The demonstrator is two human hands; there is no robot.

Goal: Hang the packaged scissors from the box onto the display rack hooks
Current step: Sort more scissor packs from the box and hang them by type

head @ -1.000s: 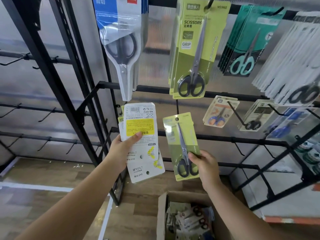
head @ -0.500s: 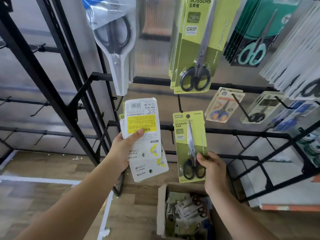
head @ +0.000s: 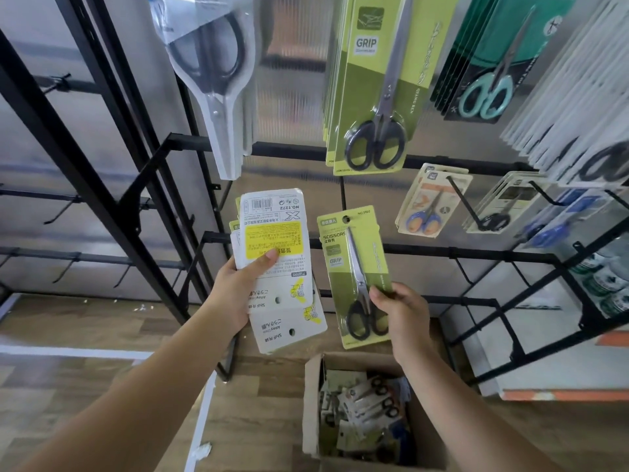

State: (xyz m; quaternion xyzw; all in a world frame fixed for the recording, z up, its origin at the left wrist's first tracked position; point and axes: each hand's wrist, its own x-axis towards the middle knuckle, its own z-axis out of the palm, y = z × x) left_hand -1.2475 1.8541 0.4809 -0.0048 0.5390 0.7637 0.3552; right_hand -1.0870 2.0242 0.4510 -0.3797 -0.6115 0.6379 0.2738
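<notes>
Head view showed the right hand (head: 401, 315) pinching a green scissors pack (head: 357, 274) upright before the rack (head: 476, 255), above the box (head: 311, 403); the left hand (head: 235, 291) gripped a stack of white packs (head: 275, 264).

So the open cardboard box (head: 367, 410) sits on the wood-plank floor (head: 85, 379) right below both hands, packs piled inside it. The left hand (head: 235, 294) holds a fanned stack of white carded packs (head: 275, 267), left of the single green carded scissors pack (head: 357, 277) in the right hand (head: 405, 318). Both are in front of the black metal display rack (head: 476, 253), under its hanging packs.
</notes>
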